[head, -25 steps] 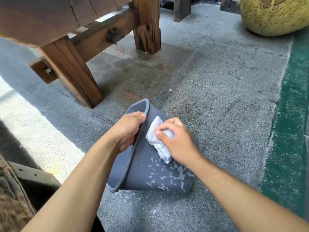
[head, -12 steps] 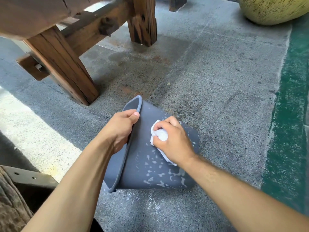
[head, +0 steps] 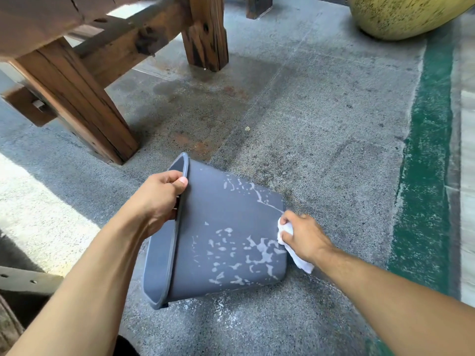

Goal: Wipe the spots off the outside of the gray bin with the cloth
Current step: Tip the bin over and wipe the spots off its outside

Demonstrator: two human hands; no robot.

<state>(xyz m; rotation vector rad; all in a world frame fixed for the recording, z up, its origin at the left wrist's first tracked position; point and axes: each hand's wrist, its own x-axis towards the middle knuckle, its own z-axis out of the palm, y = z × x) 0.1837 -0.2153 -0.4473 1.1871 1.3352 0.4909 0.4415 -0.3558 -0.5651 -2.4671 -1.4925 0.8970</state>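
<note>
Head camera looked down on a gray bin [head: 226,227] that lay on its side at the middle of the frame, mouth turned to the left, base to the right, resting on a speckled concrete floor [head: 321,129]. And there was room to work: bare floor ran wide above the bin and off to its right, out to a green painted strip [head: 424,176] down the right side of the frame. Tighter on the left! A wooden bench leg [head: 84,109] stood in the upper left, near the bin's rim but clear of it, with a second leg [head: 205,34] at top centre, well apart. A yellow speckled pot [head: 401,14] sat in the upper right corner, far from everything.

The left hand [head: 156,201] was clamped on the bin's upper rim, thumb lying on the outside wall, fingers curled over the edge and hidden inside. The right hand [head: 305,238] sat at the bin's base edge, right of centre, fingers closed tight around a bunched white cloth [head: 295,249]. The cloth touched the bottom corner of the bin, and its loose tail hung below the hand toward the floor.

White spots [head: 252,250] crowded the lower right part of the upper-facing wall, and a thinner streak [head: 257,194] of them ran along the upper right edge toward the right hand. The middle band of that wall showed plain gray. White flecks [head: 221,308] dusted the floor just below the bin.
</note>
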